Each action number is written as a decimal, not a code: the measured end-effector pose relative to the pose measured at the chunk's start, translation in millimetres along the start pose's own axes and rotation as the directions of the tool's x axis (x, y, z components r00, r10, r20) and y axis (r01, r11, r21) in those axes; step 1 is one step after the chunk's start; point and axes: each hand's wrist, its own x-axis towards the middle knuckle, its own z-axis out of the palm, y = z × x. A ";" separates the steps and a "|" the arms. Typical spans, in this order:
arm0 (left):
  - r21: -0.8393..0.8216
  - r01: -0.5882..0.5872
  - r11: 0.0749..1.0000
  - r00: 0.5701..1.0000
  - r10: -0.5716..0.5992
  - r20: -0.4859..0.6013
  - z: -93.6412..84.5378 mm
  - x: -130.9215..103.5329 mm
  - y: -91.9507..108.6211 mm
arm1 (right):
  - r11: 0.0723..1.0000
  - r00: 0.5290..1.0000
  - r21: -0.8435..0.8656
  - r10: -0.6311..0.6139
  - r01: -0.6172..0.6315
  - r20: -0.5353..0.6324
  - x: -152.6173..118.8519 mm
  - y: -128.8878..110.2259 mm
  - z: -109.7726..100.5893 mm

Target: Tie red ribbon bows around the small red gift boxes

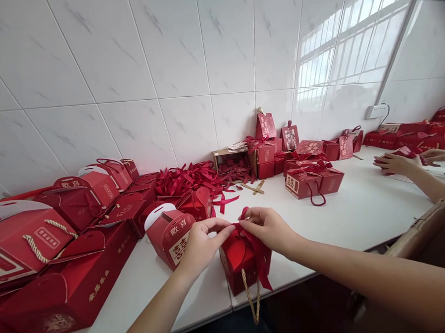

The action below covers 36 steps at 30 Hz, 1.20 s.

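Observation:
A small red gift box (233, 270) stands at the table's front edge, with a gold rope handle (257, 311) hanging down its front. A red ribbon (263, 268) is gathered on the box top, one tail falling over the right side. My left hand (200, 244) pinches the ribbon from the left, thumb and forefinger together. From the right, my right hand (268, 229) pinches it close by, with a loop standing up at the fingertips. My fingers partly hide the ribbon's middle. Just behind my left hand sits another red box (164, 236) with a white-lined flap.
Stacked red boxes (108, 262) fill the left side. A heap of loose red ribbons (193, 180) lies by the tiled wall. Finished-looking boxes with bows (313, 181) stand at mid-right. A co-worker's hands (401, 163) hold a red item farther right. A cardboard carton (431, 240) borders the table.

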 end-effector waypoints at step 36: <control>0.208 -0.352 0.912 0.924 0.375 -0.080 19.2 6.8 -14.0 | 0.931 0.995 -0.351 -0.085 0.098 0.053 -1.6 2.1 -0.2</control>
